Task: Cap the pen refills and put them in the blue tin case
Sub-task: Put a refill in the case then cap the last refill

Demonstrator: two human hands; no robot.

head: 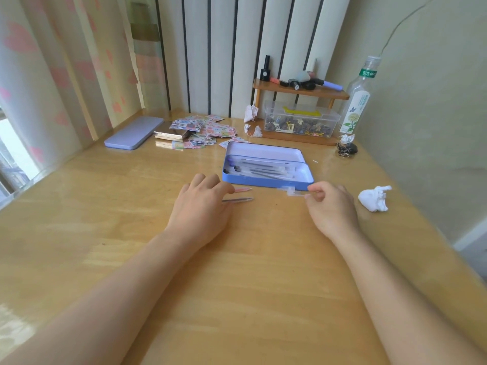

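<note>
At the far left of the wooden desk (105, 196) lies a closed lilac tin (134, 133), and just right of it a small stack of gold-edged cards (171, 135) sits against a scatter of patterned sticker sheets (208, 130). Nearer, the left hand (203, 206) rests palm down with fingers curled over two pen refills (238, 195); only their right ends show beyond the fingertips, one pinkish, one dark, so I cannot tell whether it grips them. Just beyond, the blue tin case (266, 179) stands open with its lid tipped back, several capped refills (263, 169) lying lengthwise inside. In front of its near right corner, the right hand (329, 206) pinches a clear plastic piece (291, 192) between thumb and forefinger, perhaps a refill cap, though it blurs against the case wall. Behind stand a wooden shelf (300, 92) with small bottles, a clear box of clips (300, 122) and a tall plastic bottle (358, 101). A crumpled white tissue (375, 198) lies at the near right.
</note>
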